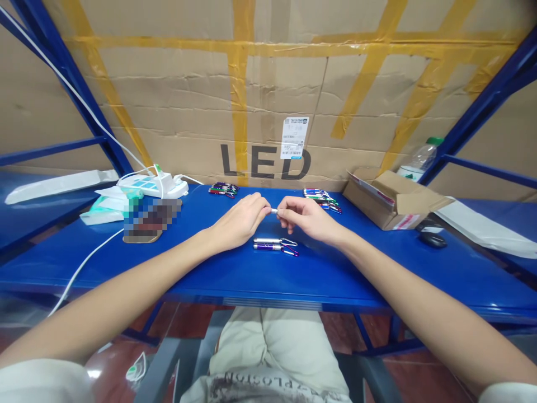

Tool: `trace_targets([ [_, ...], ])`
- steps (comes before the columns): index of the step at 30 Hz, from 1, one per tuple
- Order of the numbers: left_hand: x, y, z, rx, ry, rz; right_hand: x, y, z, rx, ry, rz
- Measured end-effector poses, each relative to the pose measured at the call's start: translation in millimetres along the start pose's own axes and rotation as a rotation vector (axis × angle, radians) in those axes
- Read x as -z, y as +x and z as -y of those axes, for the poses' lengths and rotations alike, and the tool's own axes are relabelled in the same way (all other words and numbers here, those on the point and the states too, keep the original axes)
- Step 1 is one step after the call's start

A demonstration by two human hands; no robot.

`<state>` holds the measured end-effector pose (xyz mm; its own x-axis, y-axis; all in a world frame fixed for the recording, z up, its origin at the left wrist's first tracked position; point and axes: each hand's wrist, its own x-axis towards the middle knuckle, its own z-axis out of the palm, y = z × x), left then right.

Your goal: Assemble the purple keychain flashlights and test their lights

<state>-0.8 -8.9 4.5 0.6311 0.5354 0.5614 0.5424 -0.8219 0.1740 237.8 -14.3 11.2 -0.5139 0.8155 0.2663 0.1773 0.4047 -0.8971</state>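
Observation:
My left hand (247, 218) and my right hand (308, 218) meet above the blue bench. Between their fingertips is a small silver cylinder (274, 210); the rest of it, if any, is hidden. Both hands are closed on it in a pinch. On the bench just below them lie two slim keychain flashlights with carabiner clips, a silver one (268, 241) and a purple one (268, 247), side by side. Behind my left hand is a small pile of similar flashlights (224, 190). More of them, in several colours (319, 196), lie behind my right hand.
A large taped cardboard box (184, 112) stands behind the blue bench (335, 274). To the left are a white power strip (146, 183), a tissue pack (111, 206) and cables. An opened small carton (388, 198), a black mouse (433, 239) and a bottle (423, 157) are right.

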Motion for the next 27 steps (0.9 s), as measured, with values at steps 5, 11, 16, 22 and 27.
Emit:
trace_targets([
  [5, 1.2, 1.2, 2.8, 0.083, -0.147, 0.054, 0.0, -5.3, 3.4, 0.194, -0.439, -0.082],
  [11, 4.8, 0.3, 3.9, 0.044, -0.189, 0.028, -0.1, -3.6, 1.6, 0.073, -0.251, -0.055],
  [16, 5.2, -2.6, 7.1, -0.060, -0.084, 0.008, -0.2, -0.3, 2.7, -0.096, 0.045, -0.011],
  [22, 6.4, -2.6, 7.4, -0.144, 0.012, -0.025, 0.3, 1.2, 2.8, -0.226, 0.252, 0.010],
  [27, 3.1, -0.2, 7.5, 0.034, -0.116, 0.056, 4.9, 0.1, 1.2, 0.033, -0.164, -0.027],
])
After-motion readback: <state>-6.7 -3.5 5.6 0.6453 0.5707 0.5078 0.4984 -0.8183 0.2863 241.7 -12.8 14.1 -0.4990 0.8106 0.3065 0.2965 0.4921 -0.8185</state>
